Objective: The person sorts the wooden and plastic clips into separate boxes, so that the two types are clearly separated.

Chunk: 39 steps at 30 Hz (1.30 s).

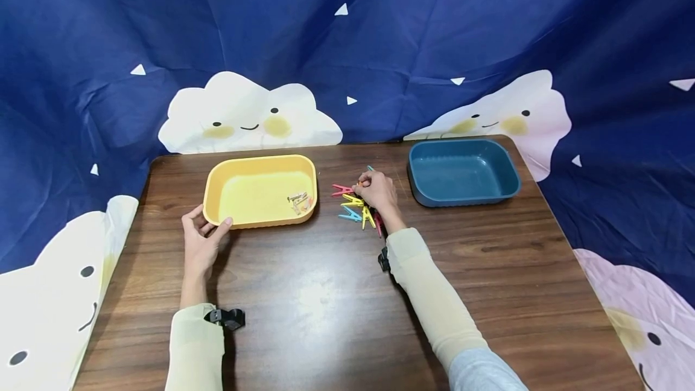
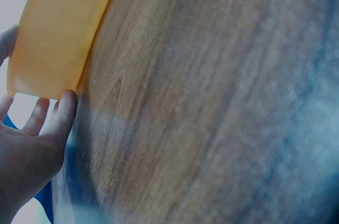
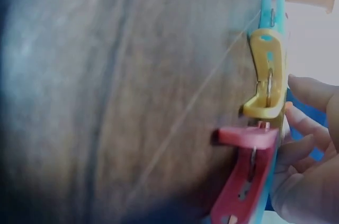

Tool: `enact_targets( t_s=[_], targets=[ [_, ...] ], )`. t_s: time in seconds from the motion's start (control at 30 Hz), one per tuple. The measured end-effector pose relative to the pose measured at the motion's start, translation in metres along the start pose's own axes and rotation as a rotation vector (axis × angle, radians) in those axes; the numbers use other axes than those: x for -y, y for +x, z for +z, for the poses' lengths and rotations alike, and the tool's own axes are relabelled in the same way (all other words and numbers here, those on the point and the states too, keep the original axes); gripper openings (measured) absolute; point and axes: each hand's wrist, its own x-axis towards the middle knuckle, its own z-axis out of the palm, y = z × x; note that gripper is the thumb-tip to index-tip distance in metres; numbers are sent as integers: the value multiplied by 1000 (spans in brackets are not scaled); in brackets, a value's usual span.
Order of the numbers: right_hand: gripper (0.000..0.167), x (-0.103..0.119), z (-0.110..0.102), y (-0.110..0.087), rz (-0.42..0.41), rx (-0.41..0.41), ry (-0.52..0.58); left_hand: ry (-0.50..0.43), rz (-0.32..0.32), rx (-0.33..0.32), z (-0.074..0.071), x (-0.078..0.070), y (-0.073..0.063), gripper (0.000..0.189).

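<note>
My left hand point(image 1: 199, 246) holds the near left corner of a yellow plastic tub point(image 1: 260, 223), thumb at its front side and fingers round the left side. Several small clothespins point(image 1: 298, 200) lie in that tub's right end. Over a pile of coloured clothespins, my right hand point(image 1: 380, 190) pinches a small orange clothespin, mostly hidden by the fingers; a bit of orange shows at the fingertips. The pile has a red clothespin point(image 1: 342, 190), a yellow clothespin point(image 1: 367, 218) and a blue clothespin point(image 1: 350, 215), among others. In the right wrist view a pink-red clothespin point(image 3: 246, 181) is nearest.
A dark blue tub point(image 1: 461, 201) stands at the back right of the brown wooden table point(image 1: 315, 330). Behind the table hangs a blue curtain point(image 1: 380, 35) with clouds and white triangles. Black wrist cameras are strapped to both forearms.
</note>
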Motion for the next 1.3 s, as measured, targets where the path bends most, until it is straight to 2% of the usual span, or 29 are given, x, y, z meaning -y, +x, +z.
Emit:
enact_targets(
  t_s=[0.2,0.37,0.73,1.3],
  targets=[
    [20,-5,-1,-2,-50,26,5,2,18,-7,0,-1,-2,71],
    [17,-8,-2,-4,-80,5,32,-4,26,-6,1,0,-1,70],
    [17,-12,-6,-2,-61,-68,121,-20,30,-15,0,3,-1,69],
    [16,-16,-6,-1,-137,-111,164,-8,25,-10,0,1,1,72]
  ],
)
